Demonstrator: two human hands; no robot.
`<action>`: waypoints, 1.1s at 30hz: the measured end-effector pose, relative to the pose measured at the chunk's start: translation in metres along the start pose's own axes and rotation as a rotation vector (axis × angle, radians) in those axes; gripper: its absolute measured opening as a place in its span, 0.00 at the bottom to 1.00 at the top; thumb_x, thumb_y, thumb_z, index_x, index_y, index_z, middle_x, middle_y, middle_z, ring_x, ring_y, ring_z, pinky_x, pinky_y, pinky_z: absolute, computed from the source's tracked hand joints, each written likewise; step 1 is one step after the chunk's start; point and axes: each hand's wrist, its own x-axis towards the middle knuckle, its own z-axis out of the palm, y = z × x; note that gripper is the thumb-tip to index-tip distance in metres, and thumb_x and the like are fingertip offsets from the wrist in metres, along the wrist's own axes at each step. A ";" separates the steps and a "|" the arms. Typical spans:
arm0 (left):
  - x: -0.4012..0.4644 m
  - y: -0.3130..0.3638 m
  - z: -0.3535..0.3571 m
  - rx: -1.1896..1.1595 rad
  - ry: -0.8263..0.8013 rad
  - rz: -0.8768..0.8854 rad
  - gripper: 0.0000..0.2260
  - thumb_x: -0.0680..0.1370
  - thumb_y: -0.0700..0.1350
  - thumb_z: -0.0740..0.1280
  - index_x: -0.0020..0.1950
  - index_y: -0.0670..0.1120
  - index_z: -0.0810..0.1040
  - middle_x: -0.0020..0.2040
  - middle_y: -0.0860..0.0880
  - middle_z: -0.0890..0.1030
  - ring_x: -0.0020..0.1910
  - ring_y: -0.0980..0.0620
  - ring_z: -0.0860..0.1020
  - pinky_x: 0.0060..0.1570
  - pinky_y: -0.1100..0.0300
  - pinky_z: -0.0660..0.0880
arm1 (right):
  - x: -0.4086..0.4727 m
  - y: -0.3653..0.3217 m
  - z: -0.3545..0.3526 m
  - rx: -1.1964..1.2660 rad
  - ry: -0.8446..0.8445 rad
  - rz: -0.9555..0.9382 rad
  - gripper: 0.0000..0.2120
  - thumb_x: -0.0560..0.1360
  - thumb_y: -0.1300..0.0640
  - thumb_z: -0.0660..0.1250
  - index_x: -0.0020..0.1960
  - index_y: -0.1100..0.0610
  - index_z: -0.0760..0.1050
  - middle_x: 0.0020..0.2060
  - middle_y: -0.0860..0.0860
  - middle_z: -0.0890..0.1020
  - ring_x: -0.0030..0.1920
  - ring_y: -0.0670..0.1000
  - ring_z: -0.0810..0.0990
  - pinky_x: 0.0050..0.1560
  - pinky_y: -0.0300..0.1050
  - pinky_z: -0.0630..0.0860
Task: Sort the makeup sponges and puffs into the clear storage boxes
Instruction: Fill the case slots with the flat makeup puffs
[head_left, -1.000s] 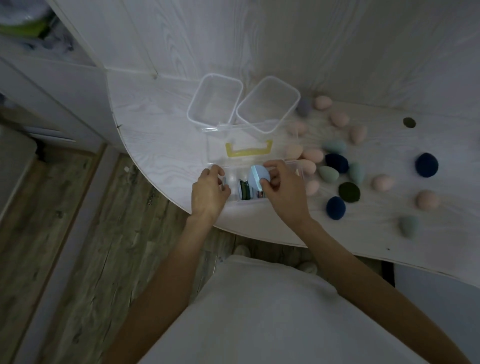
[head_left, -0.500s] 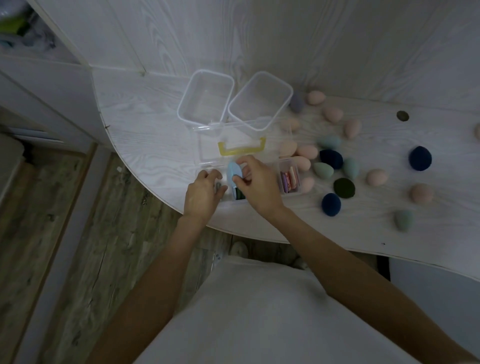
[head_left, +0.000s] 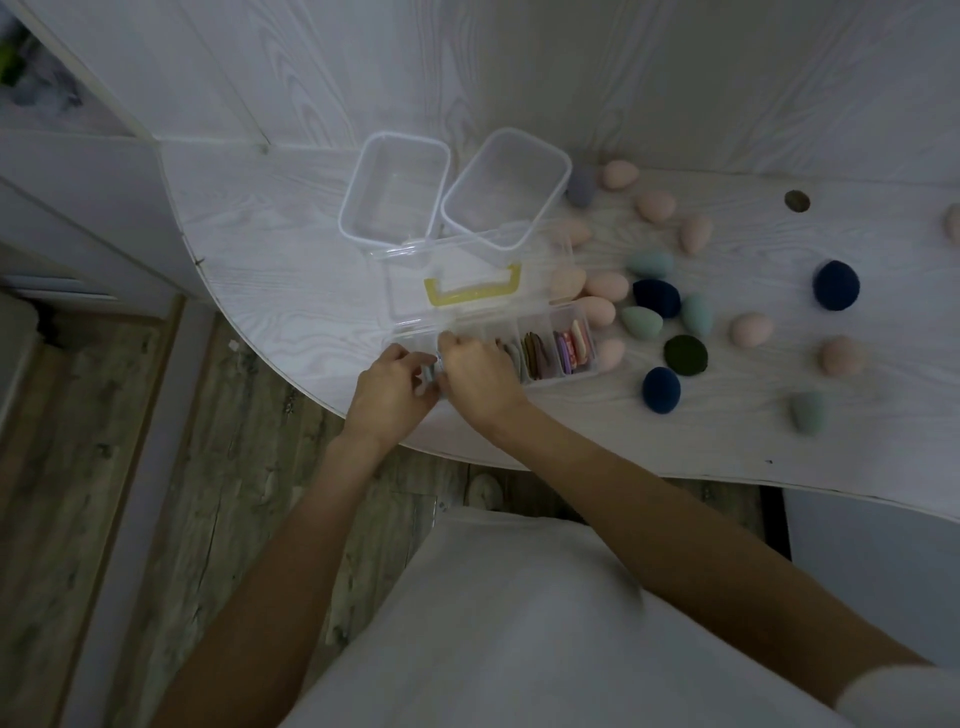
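A puff is being tucked into the divided box's (head_left: 582, 319) near-left compartment by both hands (head_left: 441, 382), curled; exact grip cannot be told. Box could be nudged off the table (head_left: 270, 270) edge if pressed hard.

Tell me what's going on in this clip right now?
A person is sorting makeup items at a white table. Both hands, left hand and right hand, meet at the left end of an open divided organiser box; what they hold is hidden. Flat puffs stand in its right-hand compartments. Two clear tubs behind look empty, and egg-shaped sponges lie loose on the table.
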 end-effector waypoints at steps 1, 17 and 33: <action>-0.001 0.000 0.000 -0.005 0.006 0.005 0.15 0.73 0.43 0.69 0.60 0.44 0.78 0.52 0.43 0.77 0.46 0.44 0.79 0.48 0.53 0.76 | 0.001 -0.002 0.000 -0.027 -0.015 -0.006 0.09 0.79 0.61 0.58 0.56 0.62 0.72 0.49 0.58 0.80 0.47 0.57 0.81 0.44 0.47 0.75; -0.011 -0.003 -0.013 -0.008 -0.004 0.054 0.17 0.75 0.42 0.67 0.64 0.45 0.73 0.53 0.45 0.79 0.43 0.51 0.77 0.47 0.58 0.74 | -0.012 0.007 0.006 0.167 -0.017 -0.004 0.10 0.79 0.60 0.58 0.58 0.62 0.71 0.45 0.59 0.82 0.44 0.58 0.81 0.43 0.53 0.79; 0.033 0.184 0.031 -0.240 0.276 0.702 0.10 0.78 0.47 0.62 0.50 0.45 0.82 0.41 0.49 0.83 0.34 0.54 0.77 0.35 0.62 0.75 | -0.179 0.212 -0.089 0.158 0.199 0.283 0.12 0.76 0.56 0.62 0.58 0.57 0.78 0.52 0.55 0.82 0.52 0.56 0.79 0.55 0.48 0.73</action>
